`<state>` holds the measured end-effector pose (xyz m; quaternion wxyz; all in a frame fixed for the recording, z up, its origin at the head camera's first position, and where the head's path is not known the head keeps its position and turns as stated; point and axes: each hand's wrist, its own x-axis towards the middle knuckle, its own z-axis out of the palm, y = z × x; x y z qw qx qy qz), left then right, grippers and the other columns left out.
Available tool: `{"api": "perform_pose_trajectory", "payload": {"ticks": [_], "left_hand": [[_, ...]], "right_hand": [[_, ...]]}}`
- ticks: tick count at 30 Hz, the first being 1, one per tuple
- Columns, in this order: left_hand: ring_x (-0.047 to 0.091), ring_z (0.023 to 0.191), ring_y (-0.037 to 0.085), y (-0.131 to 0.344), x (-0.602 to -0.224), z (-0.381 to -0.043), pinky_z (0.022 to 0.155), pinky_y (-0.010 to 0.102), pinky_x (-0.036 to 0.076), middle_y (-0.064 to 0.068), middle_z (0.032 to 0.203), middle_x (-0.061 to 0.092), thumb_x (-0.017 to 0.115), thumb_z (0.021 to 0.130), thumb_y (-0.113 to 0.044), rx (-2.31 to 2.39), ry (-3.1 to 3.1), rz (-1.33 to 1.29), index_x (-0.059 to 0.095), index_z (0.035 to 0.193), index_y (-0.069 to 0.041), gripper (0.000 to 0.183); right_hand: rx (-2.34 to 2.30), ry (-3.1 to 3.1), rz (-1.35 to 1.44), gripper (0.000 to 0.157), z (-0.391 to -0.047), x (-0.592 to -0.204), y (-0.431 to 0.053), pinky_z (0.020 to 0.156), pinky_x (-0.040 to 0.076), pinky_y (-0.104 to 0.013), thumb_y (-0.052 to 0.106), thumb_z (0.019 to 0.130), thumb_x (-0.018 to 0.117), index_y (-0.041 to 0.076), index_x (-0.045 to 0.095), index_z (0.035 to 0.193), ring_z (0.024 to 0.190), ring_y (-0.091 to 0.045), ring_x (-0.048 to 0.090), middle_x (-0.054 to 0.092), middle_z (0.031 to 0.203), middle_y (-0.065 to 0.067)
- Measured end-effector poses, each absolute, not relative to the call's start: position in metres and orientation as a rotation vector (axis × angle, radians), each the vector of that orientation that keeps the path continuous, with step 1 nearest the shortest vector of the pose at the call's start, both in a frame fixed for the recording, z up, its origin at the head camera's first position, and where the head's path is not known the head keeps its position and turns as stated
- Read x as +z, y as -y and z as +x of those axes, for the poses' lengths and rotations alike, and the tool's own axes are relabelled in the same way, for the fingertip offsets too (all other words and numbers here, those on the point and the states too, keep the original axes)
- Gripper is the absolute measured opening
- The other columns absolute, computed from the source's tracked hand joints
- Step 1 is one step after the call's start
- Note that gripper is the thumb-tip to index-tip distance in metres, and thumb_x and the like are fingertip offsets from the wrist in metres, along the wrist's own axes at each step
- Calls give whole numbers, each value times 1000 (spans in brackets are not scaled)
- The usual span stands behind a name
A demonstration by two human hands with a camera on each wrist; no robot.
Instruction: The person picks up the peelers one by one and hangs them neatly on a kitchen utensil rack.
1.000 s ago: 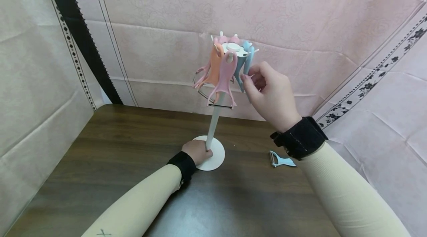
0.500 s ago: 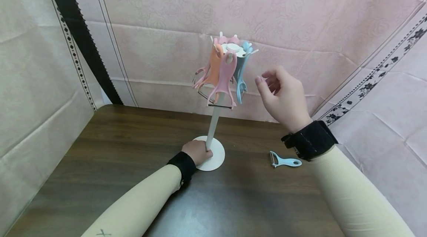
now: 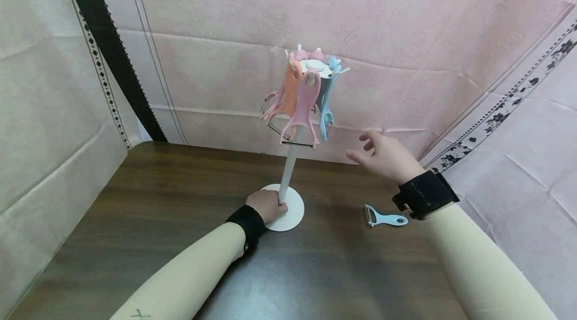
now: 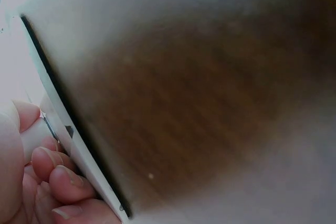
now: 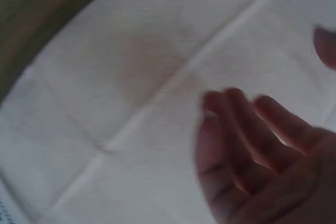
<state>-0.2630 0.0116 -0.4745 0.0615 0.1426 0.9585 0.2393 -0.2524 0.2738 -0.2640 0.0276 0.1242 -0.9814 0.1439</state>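
Observation:
A white stand (image 3: 290,165) with a round base (image 3: 295,212) rises from the table. My left hand (image 3: 265,205) grips the bottom of its pole; the left wrist view has its curled fingers (image 4: 68,182) beside the base's edge. From hooks at the top hang several peelers, among them a pink peeler (image 3: 305,99), an orange peeler (image 3: 290,87) and a blue peeler (image 3: 326,109). To the right of the stand my right hand (image 3: 389,157) is in the air, holding nothing, its fingers loosely bent. Below it a light blue peeler (image 3: 386,218) lies on the table.
The dark wooden table (image 3: 180,250) extends around the stand. Pink patterned cloth (image 3: 216,79) hangs behind it, and pale cloth walls (image 3: 45,134) close in both sides.
My right hand let go of a blue peeler, which now hangs on the stand, and moved right and down towards the peeler on the table. The left hand stayed put.

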Motion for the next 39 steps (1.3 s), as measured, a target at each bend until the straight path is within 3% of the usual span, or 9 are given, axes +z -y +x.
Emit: {"api": "perform_pose_trajectory", "payload": {"ticks": [6,12,20,28,31,34,39], "left_hand": [[51,57,18,-12,-481,-266,56,34,42,-2,59,55,60,88,-32,726,-2898,436,66,78,-11,24],[51,58,17,-13,-482,-265,56,34,42,-4,60,55,60,88,-32,719,-2904,453,66,78,-12,24],[52,59,18,-12,-474,-264,58,35,43,-3,60,56,61,89,-31,704,-2901,435,67,79,-10,24],[51,57,17,-12,-478,-266,56,33,42,-4,58,54,60,89,-32,698,-2918,447,65,74,-12,25],[51,57,17,-12,-479,-266,56,33,42,-4,58,54,61,89,-32,702,-2919,445,66,74,-12,25],[51,57,17,-12,-477,-265,56,34,43,-4,58,55,61,89,-32,707,-2919,442,66,75,-11,25],[52,59,17,-11,-469,-259,58,34,43,-4,60,56,62,89,-30,710,-2919,437,67,78,-11,23]], "right_hand": [[362,3243,344,75,-262,-299,-309,83,46,-51,57,88,61,-3,49,130,103,-37,60,62,115,-24],[371,3414,251,86,-261,-330,-340,94,39,-56,57,86,63,-9,43,136,121,-47,47,49,133,-31],[307,3518,109,94,-263,-369,-376,94,38,-58,62,83,62,-14,41,135,121,-51,43,46,133,-35],[171,3604,-57,98,-260,-397,-414,83,45,-52,72,79,59,-17,52,121,105,-47,55,58,114,-33],[207,3620,-151,89,-257,-405,-423,69,48,-42,72,77,60,-12,60,106,83,-34,60,62,95,-23],[313,3608,-264,75,-253,-412,-427,56,43,-32,70,76,64,-4,62,91,64,-22,54,57,77,-10],[391,3573,-337,69,-249,-418,-427,53,42,-30,68,74,67,1,58,82,62,-21,53,54,72,-7]]}}
